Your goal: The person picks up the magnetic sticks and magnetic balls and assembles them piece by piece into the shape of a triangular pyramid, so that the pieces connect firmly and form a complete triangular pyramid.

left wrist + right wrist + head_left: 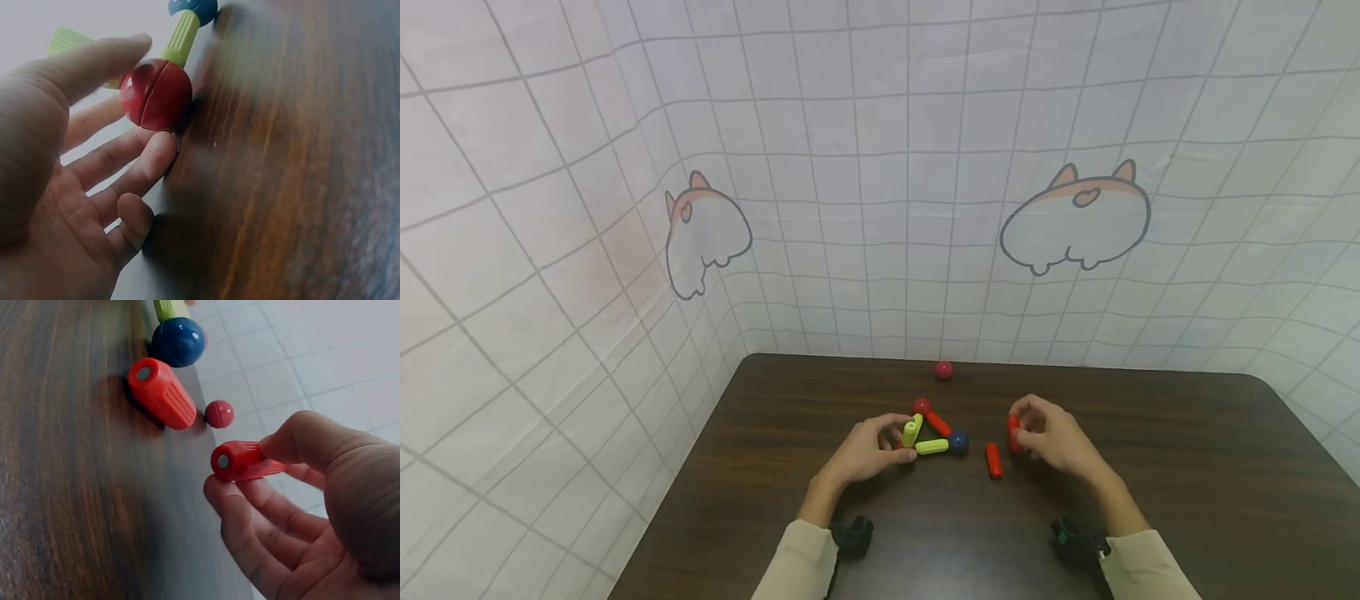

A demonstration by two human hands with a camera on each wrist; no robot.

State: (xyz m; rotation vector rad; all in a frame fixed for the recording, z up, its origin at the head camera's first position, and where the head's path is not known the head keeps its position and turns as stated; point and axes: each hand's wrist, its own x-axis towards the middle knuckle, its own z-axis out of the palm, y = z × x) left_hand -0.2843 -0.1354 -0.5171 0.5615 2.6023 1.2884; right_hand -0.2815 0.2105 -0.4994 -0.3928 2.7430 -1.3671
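Observation:
My left hand (868, 450) holds a red ball (156, 94) at one corner of a triangle of rods and balls, its thumb and fingertips around the ball. From that corner a yellow-green rod (910, 434) stands up. A second yellow-green rod (932, 447) runs to a blue ball (958, 442). From there a red rod (938, 423) leads to another red ball (921, 406). The triangle's third side is yellow-green too, partly hidden by the upright rod. My right hand (1056, 437) pinches a loose red rod (240, 460), whose silvery round end faces the camera.
Another red rod (993, 460) lies on the dark wooden table (955, 533) between the blue ball and my right hand. A loose red ball (943, 369) sits near the back edge. Behind the table hangs a white gridded cloth (887, 208). Each wrist carries a dark camera.

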